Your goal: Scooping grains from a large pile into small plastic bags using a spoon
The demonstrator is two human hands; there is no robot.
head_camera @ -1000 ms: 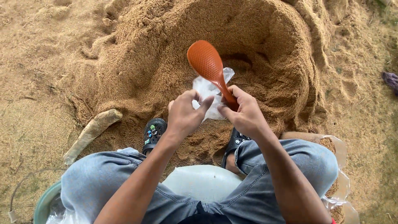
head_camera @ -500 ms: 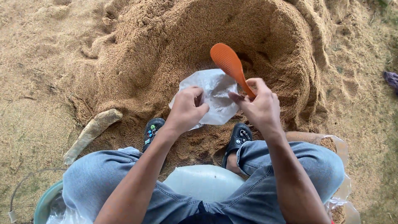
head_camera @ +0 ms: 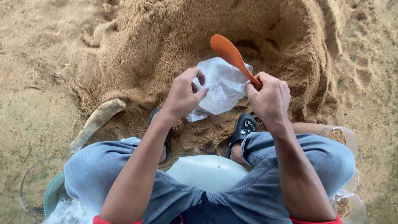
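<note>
My left hand (head_camera: 184, 94) pinches the left edge of a small clear plastic bag (head_camera: 219, 87), which is spread out between both hands. My right hand (head_camera: 270, 97) grips the handle of an orange plastic scoop (head_camera: 229, 53) and also touches the bag's right edge. The scoop's blade points up and to the left, above the bag. Behind the hands rises a hollowed mound of sawdust (head_camera: 166, 45).
I sit with my knees in blue jeans (head_camera: 99, 174) and black sandals (head_camera: 242, 128) on sawdust. A white filled sack (head_camera: 207, 170) lies between my legs. A filled clear bag (head_camera: 344, 141) sits at my right, a green basin (head_camera: 52, 195) at my left, a pale stick (head_camera: 97, 120) beside it.
The bag, crumpled a second ago, has been pulled flat and wide between my hands. The scoop has shifted to the right with my right hand.
</note>
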